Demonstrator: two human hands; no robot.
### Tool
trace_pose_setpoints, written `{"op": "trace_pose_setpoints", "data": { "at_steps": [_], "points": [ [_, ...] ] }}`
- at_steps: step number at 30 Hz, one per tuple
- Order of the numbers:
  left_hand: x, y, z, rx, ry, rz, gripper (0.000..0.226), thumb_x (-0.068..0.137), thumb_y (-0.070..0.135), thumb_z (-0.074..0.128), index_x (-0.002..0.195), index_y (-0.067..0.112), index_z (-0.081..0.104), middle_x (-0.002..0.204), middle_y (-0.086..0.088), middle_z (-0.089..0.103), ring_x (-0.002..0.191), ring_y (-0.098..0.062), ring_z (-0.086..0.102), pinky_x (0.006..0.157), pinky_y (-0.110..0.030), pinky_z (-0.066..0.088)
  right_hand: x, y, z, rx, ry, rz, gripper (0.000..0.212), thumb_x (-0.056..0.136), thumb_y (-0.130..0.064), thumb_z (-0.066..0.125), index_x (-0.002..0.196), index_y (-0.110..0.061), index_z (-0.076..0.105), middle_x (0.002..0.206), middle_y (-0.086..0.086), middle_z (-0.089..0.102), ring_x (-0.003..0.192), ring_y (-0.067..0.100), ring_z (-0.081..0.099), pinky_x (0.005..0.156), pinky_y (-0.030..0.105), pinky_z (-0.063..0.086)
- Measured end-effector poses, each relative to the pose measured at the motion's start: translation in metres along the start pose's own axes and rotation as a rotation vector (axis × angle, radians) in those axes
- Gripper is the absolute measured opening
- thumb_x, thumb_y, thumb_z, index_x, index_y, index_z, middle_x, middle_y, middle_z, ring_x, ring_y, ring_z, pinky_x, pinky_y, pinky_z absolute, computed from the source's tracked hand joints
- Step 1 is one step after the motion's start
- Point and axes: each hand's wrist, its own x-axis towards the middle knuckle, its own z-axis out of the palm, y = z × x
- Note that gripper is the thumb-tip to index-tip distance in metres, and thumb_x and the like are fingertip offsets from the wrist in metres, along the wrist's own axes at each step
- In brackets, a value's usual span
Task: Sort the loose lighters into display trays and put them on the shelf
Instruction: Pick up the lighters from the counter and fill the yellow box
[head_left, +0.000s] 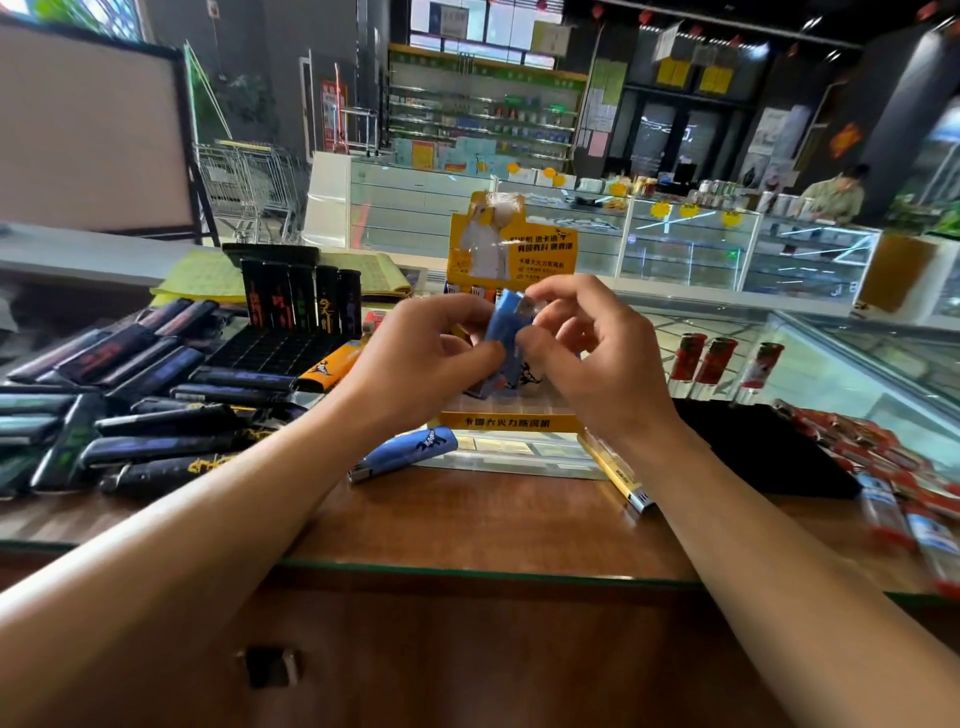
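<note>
Blue plastic lighter (503, 332), smooth, slim, rounded; pinched between left hand (426, 353) and right hand (592, 353), long axis near upright, metal head up and tilted right. Beneath grip: yellow display tray (511, 422). Below-left of grip: second blue lighter (405, 451), flat on wooden counter (467, 514). Far left: black lighters (145, 410), heaped.

counter (467, 519): glossy wood under glass | blue lighter (402, 453): smooth plastic (metal cap) | display tray (511, 422): clear plastic
</note>
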Motion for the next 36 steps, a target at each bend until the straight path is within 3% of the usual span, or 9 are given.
{"op": "trace_pose_setpoints", "data": {
  "at_steps": [3, 6, 10, 14, 18, 24, 32, 34, 36],
  "points": [
    [0.0, -0.003, 0.0, 0.061, -0.015, 0.021, 0.03, 0.089, 0.01, 0.067, 0.094, 0.04, 0.066, 0.073, 0.023, 0.069, 0.066, -0.007, 0.07, 0.066, -0.03, 0.059, 0.0, 0.001, -0.001, -0.001, -0.026, 0.005, 0.022, 0.09, -0.024, 0.068, 0.11, -0.031, 0.062, 0.072, -0.009, 0.062, 0.061, 0.009, 0.057, 0.054, 0.027, 0.049],
    [0.0, -0.003, 0.001, 0.108, 0.002, 0.017, 0.029, 0.088, 0.019, 0.068, 0.095, 0.047, 0.064, 0.072, 0.029, 0.066, 0.066, -0.001, 0.065, 0.069, -0.039, 0.059, -0.001, 0.002, -0.002, 0.05, -0.053, 0.042, 0.017, 0.091, -0.022, 0.066, 0.106, -0.029, 0.063, 0.071, 0.001, 0.065, 0.062, 0.017, 0.063, 0.053, 0.035, 0.053],
    [0.001, -0.005, 0.002, 0.026, 0.019, -0.051, 0.019, 0.085, 0.038, 0.061, 0.101, 0.041, 0.071, 0.076, 0.003, 0.072, 0.074, -0.031, 0.067, 0.075, -0.056, 0.056, -0.001, -0.001, -0.007, 0.193, -0.034, 0.071, 0.015, 0.088, -0.014, 0.066, 0.099, -0.023, 0.063, 0.079, -0.001, 0.068, 0.059, 0.023, 0.065, 0.053, 0.034, 0.055],
    [0.0, -0.008, 0.001, 0.066, -0.004, -0.046, 0.038, 0.079, 0.015, 0.07, 0.114, 0.027, 0.07, 0.089, 0.013, 0.071, 0.07, -0.011, 0.067, 0.077, -0.049, 0.059, -0.001, -0.002, -0.008, 0.219, -0.049, 0.057, 0.02, 0.087, -0.012, 0.066, 0.101, -0.025, 0.061, 0.089, 0.0, 0.067, 0.063, 0.018, 0.069, 0.059, 0.03, 0.055],
    [0.002, -0.011, 0.002, 0.072, 0.013, -0.061, 0.04, 0.075, 0.001, 0.073, 0.102, 0.031, 0.07, 0.094, 0.006, 0.072, 0.07, -0.01, 0.068, 0.077, -0.045, 0.061, 0.0, 0.0, -0.005, 0.242, 0.006, 0.095, 0.032, 0.088, -0.009, 0.068, 0.112, -0.026, 0.057, 0.092, 0.005, 0.07, 0.07, 0.019, 0.071, 0.062, 0.031, 0.058],
    [0.0, -0.014, 0.007, 0.071, 0.062, -0.052, 0.038, 0.073, 0.006, 0.08, 0.104, 0.025, 0.07, 0.093, 0.002, 0.073, 0.073, -0.013, 0.07, 0.075, -0.044, 0.061, 0.0, 0.002, 0.001, 0.256, 0.098, 0.158, 0.021, 0.086, -0.009, 0.072, 0.1, -0.022, 0.062, 0.093, 0.001, 0.072, 0.079, 0.014, 0.071, 0.062, 0.023, 0.055],
    [-0.004, -0.008, 0.001, 0.275, 0.175, 0.045, 0.029, 0.079, 0.015, 0.075, 0.107, 0.023, 0.072, 0.09, 0.013, 0.07, 0.079, -0.005, 0.067, 0.074, -0.022, 0.054, 0.001, 0.009, -0.006, 0.152, 0.139, 0.135, 0.024, 0.083, -0.008, 0.074, 0.095, -0.024, 0.062, 0.091, -0.005, 0.07, 0.082, 0.009, 0.07, 0.073, 0.027, 0.058],
    [-0.005, -0.007, -0.003, 0.453, 0.21, 0.113, 0.033, 0.08, 0.024, 0.073, 0.113, 0.023, 0.071, 0.098, 0.011, 0.069, 0.088, -0.012, 0.066, 0.079, -0.023, 0.051, 0.0, 0.011, -0.006, 0.063, 0.116, 0.12, 0.023, 0.083, -0.009, 0.074, 0.096, -0.023, 0.061, 0.09, -0.013, 0.068, 0.081, 0.001, 0.067, 0.073, 0.02, 0.055],
    [-0.008, -0.008, -0.007, 0.61, 0.153, 0.152, 0.046, 0.08, 0.034, 0.066, 0.125, 0.02, 0.066, 0.124, 0.004, 0.067, 0.11, -0.018, 0.062, 0.094, -0.029, 0.047, -0.001, 0.01, -0.002, -0.021, 0.074, 0.099, 0.022, 0.084, -0.012, 0.074, 0.096, -0.025, 0.061, 0.085, -0.016, 0.067, 0.078, -0.002, 0.065, 0.07, 0.016, 0.053]
  ]
}}
